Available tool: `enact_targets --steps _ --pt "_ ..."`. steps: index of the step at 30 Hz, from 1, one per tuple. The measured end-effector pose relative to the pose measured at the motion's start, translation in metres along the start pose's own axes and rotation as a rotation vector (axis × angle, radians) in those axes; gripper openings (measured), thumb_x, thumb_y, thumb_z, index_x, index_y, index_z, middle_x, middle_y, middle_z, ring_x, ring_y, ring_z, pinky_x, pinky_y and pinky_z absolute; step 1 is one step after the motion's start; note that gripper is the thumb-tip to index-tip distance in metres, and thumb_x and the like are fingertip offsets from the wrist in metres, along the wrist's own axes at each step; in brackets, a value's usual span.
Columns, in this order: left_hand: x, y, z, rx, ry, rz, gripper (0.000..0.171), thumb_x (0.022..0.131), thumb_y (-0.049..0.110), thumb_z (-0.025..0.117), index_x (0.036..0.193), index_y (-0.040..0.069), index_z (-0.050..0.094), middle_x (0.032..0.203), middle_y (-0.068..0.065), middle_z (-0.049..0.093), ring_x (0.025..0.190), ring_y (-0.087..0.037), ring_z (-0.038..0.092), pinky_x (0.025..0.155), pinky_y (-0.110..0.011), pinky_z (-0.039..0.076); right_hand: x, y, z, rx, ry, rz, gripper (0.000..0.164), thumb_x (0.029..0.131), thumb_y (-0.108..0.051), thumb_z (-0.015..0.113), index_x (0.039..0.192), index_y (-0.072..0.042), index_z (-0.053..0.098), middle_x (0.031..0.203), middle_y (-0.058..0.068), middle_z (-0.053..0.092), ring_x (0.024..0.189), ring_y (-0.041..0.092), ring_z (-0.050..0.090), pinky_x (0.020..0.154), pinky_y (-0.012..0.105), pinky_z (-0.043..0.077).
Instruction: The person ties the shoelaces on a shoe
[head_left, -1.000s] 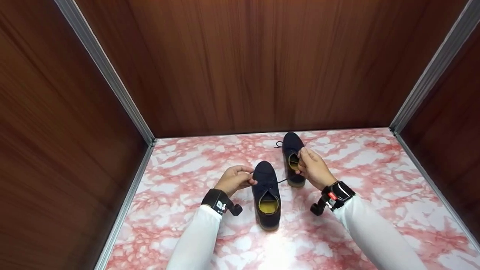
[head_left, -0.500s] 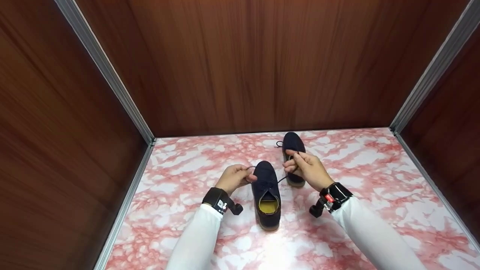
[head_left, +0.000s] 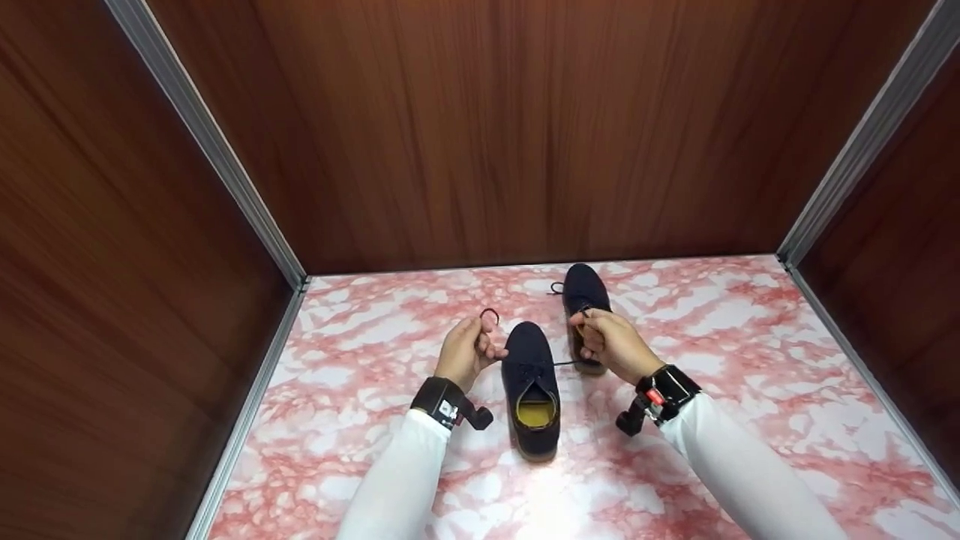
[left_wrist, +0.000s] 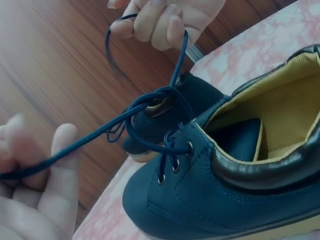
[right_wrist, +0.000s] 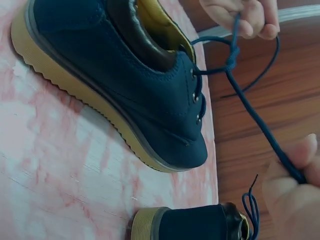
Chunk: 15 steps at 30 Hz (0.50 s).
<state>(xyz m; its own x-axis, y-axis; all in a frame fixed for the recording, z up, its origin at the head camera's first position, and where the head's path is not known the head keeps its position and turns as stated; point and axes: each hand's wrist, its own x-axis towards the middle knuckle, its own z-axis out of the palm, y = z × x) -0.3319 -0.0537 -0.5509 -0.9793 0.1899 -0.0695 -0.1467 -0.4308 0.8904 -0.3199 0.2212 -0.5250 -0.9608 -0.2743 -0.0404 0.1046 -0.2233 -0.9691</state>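
Brown walls (head_left: 487, 135) stood round a pink-and-white table (head_left: 375, 330).
Left hand (head_left: 465, 352) and right hand (head_left: 619, 345) both pinched the near navy shoe's (head_left: 528, 345) lace (left_wrist: 100, 131).

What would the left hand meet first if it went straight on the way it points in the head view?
Probably the brown wood-grain back panel: apart from the shoelace it holds, the left hand seems to point past the nearer lace-up shoe, though depth is unclear.

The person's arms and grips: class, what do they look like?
White sleeves cover both arms. Each wrist has a black band with a blocky protruding piece; the right band bears a red patch. The left grip and right grip are bare.
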Motion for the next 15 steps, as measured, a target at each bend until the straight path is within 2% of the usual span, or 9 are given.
enact_targets --steps 3,7,9,12,15 --pt "0.001 -0.002 -0.002 0.043 0.010 0.008 0.029 0.115 0.024 0.039 0.097 0.009 0.056 0.067 0.005 0.039 0.057 -0.007 0.047 0.071 -0.031 0.061 0.000 0.000 -0.004 -0.017 -0.008 -0.010 0.029 0.112 -0.010 0.038 0.124 0.001 0.061 0.068 -0.007 0.038 0.063 0.008 0.036 0.066 0.025 0.038" --pt "0.002 -0.005 -0.006 0.108 0.025 0.021 0.029 0.114 0.025 0.041 0.100 0.007 0.059 0.068 0.006 0.037 0.056 -0.006 0.040 0.068 -0.029 0.059 0.001 0.002 -0.009 -0.068 0.014 -0.030 0.046 0.115 -0.023 0.039 0.144 0.012 0.048 0.066 -0.005 0.055 0.065 0.008 0.055 0.070 0.025 0.052" --pt "0.002 -0.005 -0.007 0.129 0.036 0.026 0.028 0.114 0.024 0.042 0.100 0.007 0.059 0.067 0.006 0.036 0.056 -0.007 0.037 0.066 -0.029 0.057 0.001 0.002 -0.012 -0.056 0.028 -0.042 0.051 0.114 -0.029 0.039 0.146 0.011 0.047 0.065 -0.005 0.059 0.066 0.010 0.061 0.078 0.029 0.059" --pt "0.001 -0.005 -0.010 0.157 0.048 0.035 0.026 0.113 0.023 0.043 0.098 0.010 0.059 0.065 0.006 0.035 0.056 -0.008 0.035 0.065 -0.028 0.056 0.001 0.002 -0.016 0.002 0.057 -0.066 0.050 0.113 -0.035 0.040 0.143 0.003 0.054 0.062 -0.006 0.052 0.063 0.010 0.057 0.083 0.034 0.062" --pt "0.000 -0.005 -0.013 0.172 0.058 0.030 0.025 0.113 0.022 0.044 0.098 0.010 0.059 0.064 0.007 0.033 0.055 -0.008 0.033 0.064 -0.028 0.054 0.000 0.002 -0.020 0.066 0.088 -0.103 0.044 0.113 -0.038 0.041 0.134 -0.005 0.061 0.060 -0.007 0.039 0.056 0.009 0.042 0.072 0.029 0.056"
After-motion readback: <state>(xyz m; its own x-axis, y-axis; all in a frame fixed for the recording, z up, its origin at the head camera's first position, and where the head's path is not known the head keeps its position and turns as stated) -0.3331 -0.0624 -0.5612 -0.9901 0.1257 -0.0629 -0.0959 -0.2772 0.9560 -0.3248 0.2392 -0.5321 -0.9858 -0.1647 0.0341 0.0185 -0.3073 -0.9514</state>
